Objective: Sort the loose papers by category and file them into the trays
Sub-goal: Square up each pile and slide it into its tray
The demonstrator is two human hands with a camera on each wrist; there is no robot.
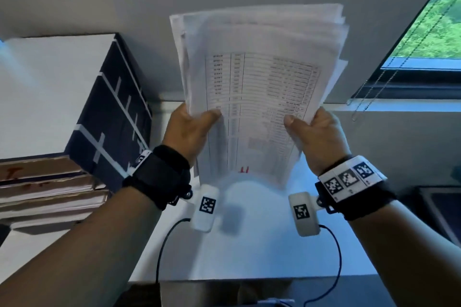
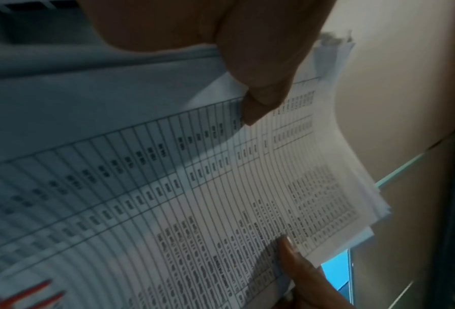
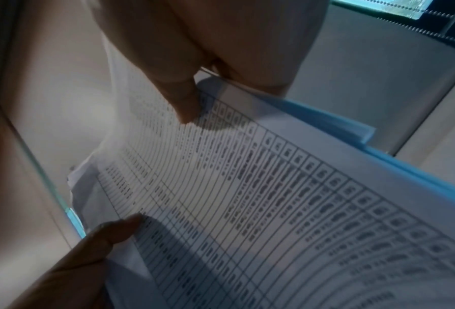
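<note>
I hold a thick stack of loose white papers (image 1: 259, 87) upright above the white desk (image 1: 224, 257), its top sheet a printed table with a red mark near the bottom. My left hand (image 1: 189, 129) grips the stack's left edge, thumb on the front sheet. My right hand (image 1: 316, 134) grips the right edge the same way. In the left wrist view the stack of papers (image 2: 221, 198) fills the picture with my left thumb (image 2: 261, 100) pressed on it. In the right wrist view the stack of papers (image 3: 274, 198) shows under my right thumb (image 3: 184, 100). No trays are in view.
A dark blue box with white lines (image 1: 112, 112) stands at the left, leaning over a pile of bound paper bundles (image 1: 47, 189). A window with a blind cord (image 1: 409, 62) is at the right. A dark object (image 1: 439, 212) lies at the desk's right edge.
</note>
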